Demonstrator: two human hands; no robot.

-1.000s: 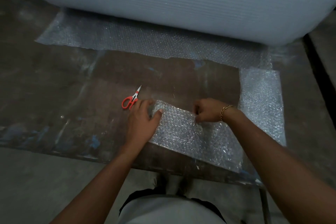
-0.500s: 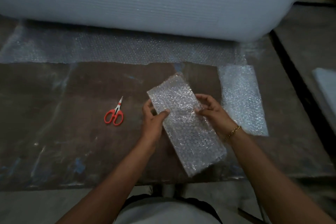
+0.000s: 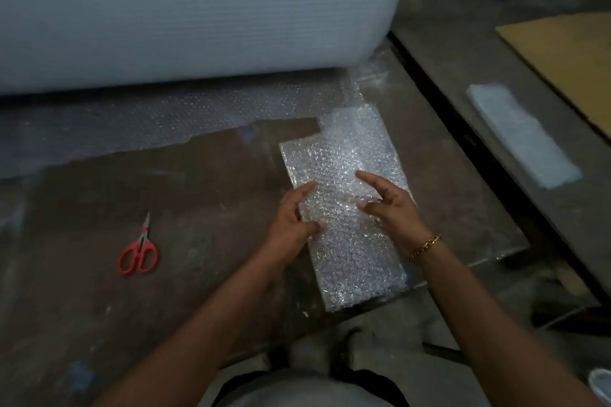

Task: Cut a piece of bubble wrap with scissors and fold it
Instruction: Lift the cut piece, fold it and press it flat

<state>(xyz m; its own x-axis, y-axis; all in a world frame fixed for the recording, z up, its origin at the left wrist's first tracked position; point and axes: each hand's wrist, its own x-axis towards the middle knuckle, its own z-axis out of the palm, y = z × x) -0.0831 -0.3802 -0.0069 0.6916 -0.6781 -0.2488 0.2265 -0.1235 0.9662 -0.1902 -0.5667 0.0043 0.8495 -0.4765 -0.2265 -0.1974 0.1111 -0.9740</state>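
The cut piece of bubble wrap (image 3: 347,251), folded into a long rectangle, lies at an angle at the right end of the brown table, partly over a strip of wrap (image 3: 363,122) that runs out from the roll. My left hand (image 3: 291,221) holds its left edge, thumb on top. My right hand (image 3: 390,205) is at its right edge with fingers spread and fairly straight, touching the top. The red-handled scissors (image 3: 139,251) lie shut on the table, well to the left of both hands.
The big bubble wrap roll (image 3: 185,10) fills the back of the table, with a sheet (image 3: 165,116) unrolled in front of it. To the right are a dark gap, a floor with a white foam piece (image 3: 522,135) and a cardboard sheet (image 3: 568,59).
Both hands carried the folded piece to the right, over the strip at the table's right end. My right hand's fingers have spread out from their earlier grip.
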